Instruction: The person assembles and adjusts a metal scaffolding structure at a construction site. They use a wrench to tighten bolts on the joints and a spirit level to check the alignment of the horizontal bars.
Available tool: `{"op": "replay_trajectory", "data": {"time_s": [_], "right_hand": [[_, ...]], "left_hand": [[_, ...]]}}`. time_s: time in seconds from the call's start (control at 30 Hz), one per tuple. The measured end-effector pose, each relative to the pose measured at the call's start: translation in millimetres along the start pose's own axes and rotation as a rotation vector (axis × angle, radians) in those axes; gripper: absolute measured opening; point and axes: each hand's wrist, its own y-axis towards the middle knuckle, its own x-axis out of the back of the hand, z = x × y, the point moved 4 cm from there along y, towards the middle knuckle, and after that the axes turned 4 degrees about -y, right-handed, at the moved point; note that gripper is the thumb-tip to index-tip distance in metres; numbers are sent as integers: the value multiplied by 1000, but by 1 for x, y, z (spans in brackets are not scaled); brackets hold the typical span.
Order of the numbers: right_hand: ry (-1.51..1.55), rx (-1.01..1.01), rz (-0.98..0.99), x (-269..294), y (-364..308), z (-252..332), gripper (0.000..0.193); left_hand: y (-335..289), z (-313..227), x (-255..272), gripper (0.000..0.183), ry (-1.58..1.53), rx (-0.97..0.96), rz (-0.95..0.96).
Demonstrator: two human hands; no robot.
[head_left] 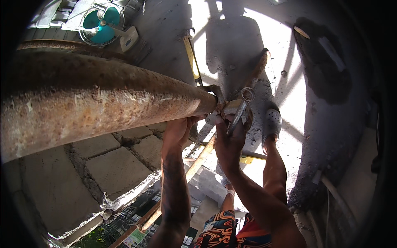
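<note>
A thick rusty pipe (111, 97) runs in from the left and ends near the middle at a rusty metal clamp (220, 101). My right hand (229, 140) is closed around a steel ring-ended wrench (240, 111), whose ring end points up and away beside the clamp. The right thumb and fingertips lie close against the clamp. Under the pipe's end, my left hand (180, 130) reaches up with bent fingers pressed together. Its fingertips are partly hidden behind the pipe, so what they grip cannot be made out.
A pale block wall (118, 165) stands below the pipe. A fan with teal blades (102, 27) is at the far left. A yellow bar-shaped tool (192, 58) stands beyond the pipe. My grey clog (273, 122) is on the sunlit floor; a dark patch (326, 78) lies to the right.
</note>
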Motion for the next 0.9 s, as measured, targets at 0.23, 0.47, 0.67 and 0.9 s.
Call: {"op": "replay_trajectory", "data": {"time_s": [0.23, 0.47, 0.67, 0.9], "right_hand": [[-27, 71, 20, 4, 1, 6, 28], [3, 49, 14, 2, -4, -8, 32], [-21, 27, 25, 3, -2, -19, 26], [30, 37, -10, -4, -7, -18, 25]], "left_hand": [[0, 8, -3, 25, -273, 47, -63], [-22, 4, -12, 18, -104, -100, -213], [-26, -6, -11, 22, -139, 70, -167], [-33, -7, -13, 35, 139, -92, -154]]}}
